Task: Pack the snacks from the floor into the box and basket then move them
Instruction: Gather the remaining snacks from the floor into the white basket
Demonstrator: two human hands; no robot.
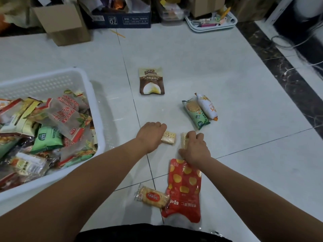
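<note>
- The floor (209,67) is laid with pale glossy tiles with thin dark grout lines, and a strip of dark marbled stone (279,67) runs along its right side.
- A white plastic basket (52,79) with perforated walls stands on the tiles at the left, heaped with wrapped snacks.
- The left hand (150,137) reaches down palm-first, fingers curled over one end of a small clear cracker pack (169,137) that lies on the tile; whether it has gripped the pack or only rests on it, I cannot tell.
- The right hand (195,147) is closed around a second cracker pack (183,140), just beside the first, with one end poking out beyond the fingers.
- A red bag with yellow chips printed on it (185,189) lies close below the right wrist, and a small rice cracker packet (152,197) touches its left edge.
- A green biscuit packet (195,112) and a white packet (208,107) lie side by side, touching, further out to the right.
- A brown pouch (151,81) lies alone near the middle of the floor, well apart from the others.
- Along the far wall stand an open cardboard box (61,27), a dark blue carton (120,20) and a white tray (211,23) with small oddments.
- White cables (297,44) trail over the floor at the right.
</note>
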